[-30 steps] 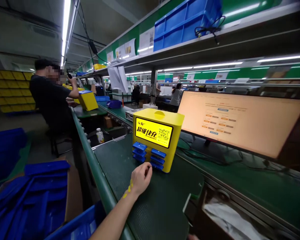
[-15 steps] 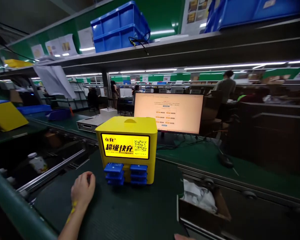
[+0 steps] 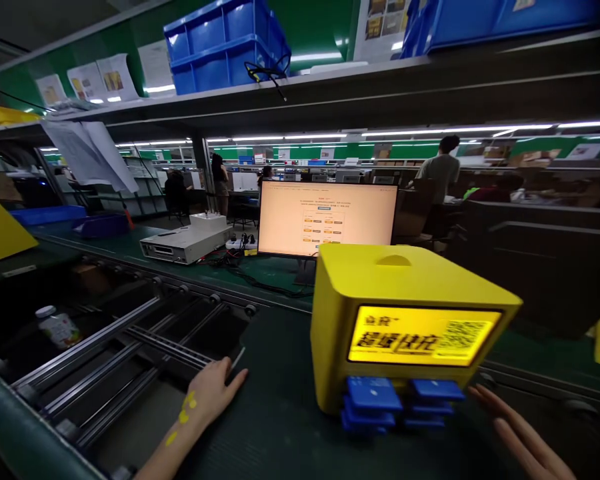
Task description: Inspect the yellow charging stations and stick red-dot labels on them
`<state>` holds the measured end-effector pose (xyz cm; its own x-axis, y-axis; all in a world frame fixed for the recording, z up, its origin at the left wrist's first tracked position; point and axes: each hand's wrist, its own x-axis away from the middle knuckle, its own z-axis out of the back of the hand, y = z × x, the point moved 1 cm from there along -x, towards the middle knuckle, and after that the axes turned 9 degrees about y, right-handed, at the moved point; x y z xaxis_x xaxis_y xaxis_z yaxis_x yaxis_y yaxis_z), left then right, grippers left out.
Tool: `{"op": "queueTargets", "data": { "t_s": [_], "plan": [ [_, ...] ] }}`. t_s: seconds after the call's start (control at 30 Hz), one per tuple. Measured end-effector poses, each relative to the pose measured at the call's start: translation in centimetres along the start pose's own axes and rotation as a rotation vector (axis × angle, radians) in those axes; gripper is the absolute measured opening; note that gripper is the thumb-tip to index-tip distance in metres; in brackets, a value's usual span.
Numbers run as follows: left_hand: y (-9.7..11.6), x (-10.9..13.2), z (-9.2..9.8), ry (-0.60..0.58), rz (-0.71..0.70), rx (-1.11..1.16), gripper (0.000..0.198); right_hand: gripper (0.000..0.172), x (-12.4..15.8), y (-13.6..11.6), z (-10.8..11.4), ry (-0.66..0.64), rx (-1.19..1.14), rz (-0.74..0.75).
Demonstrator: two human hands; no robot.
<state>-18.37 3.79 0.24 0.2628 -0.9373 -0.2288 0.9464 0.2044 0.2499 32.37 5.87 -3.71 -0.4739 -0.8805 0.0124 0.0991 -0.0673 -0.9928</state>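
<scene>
I've got the boxy bright-yellow cabinet [image 3: 415,283] sitting on the dark green work surface [image 3: 275,360]. Left hand [image 3: 213,390]: empty, thumb spread, near the silver metal rails [image 3: 125,353]. Right hand [image 3: 527,433]: fingers stretched out beside the cabinet, can't tell if touching. My worry: a lopsided shove could twist it and knock the flat blue plastic slabs [image 3: 373,395] jutting out front.

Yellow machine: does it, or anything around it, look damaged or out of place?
The yellow charging cabinet shows no obvious damage. Above the monitor, though, a black cable dangles over the front edge of the shelf, which looks untidy.
</scene>
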Motion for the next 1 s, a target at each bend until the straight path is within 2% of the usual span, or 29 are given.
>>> {"op": "queueTargets", "data": {
  "t_s": [0.1, 0.17, 0.2, 0.27, 0.37, 0.47, 0.53, 0.6, 0.73, 0.9, 1.0],
  "plan": [
    [3.1, 1.5, -1.8, -0.167, 0.003, 0.304, 0.040, 0.087, 0.3, -0.4, -1.1, 0.141, -0.165, -0.106],
    [5.7, 2.4, -2.8, -0.266, -0.001, 0.530, 0.047, 0.085, 0.6, -0.4, -0.5, 0.217, -0.223, -0.150],
    [7.0, 2.8, -3.3, -0.270, -0.007, 0.600, 0.052, 0.082, 0.6, -0.4, 0.1, 0.235, -0.239, -0.146],
    [9.7, 3.5, -3.9, -0.198, -0.040, 0.603, 0.058, 0.080, 0.4, -0.1, 1.6, 0.264, -0.255, -0.121],
    [13.0, 4.2, -4.7, -0.054, -0.216, 0.448, 0.048, 0.083, -0.1, 0.6, 2.9, 0.269, -0.264, -0.044],
    [15.6, 4.7, -5.3, 0.012, -0.436, 0.363, 0.042, 0.083, -0.5, 1.5, 2.1, 0.238, -0.189, 0.055],
    [16.9, 4.8, -5.8, 0.015, -0.478, 0.396, 0.045, 0.084, -0.8, 1.8, 0.8, 0.214, -0.112, 0.091],
    [18.0, 4.6, -6.3, -0.028, -0.408, 0.517, 0.055, 0.083, -1.0, 1.7, -0.6, 0.150, -0.081, 0.134],
    [20.1, 3.5, -7.0, -0.085, -0.192, 0.793, 0.093, 0.074, -1.1, 1.4, -2.3, 0.048, -0.085, 0.199],
    [20.9, 2.4, -6.9, -0.012, -0.145, 0.924, 0.083, 0.074, -0.7, 1.2, -2.6, 0.034, -0.088, 0.196],
    [21.3, 2.5, -6.5, -0.003, -0.063, 1.001, 0.080, 0.073, -0.5, 1.0, -2.8, 0.035, -0.111, 0.203]
  ]
}}
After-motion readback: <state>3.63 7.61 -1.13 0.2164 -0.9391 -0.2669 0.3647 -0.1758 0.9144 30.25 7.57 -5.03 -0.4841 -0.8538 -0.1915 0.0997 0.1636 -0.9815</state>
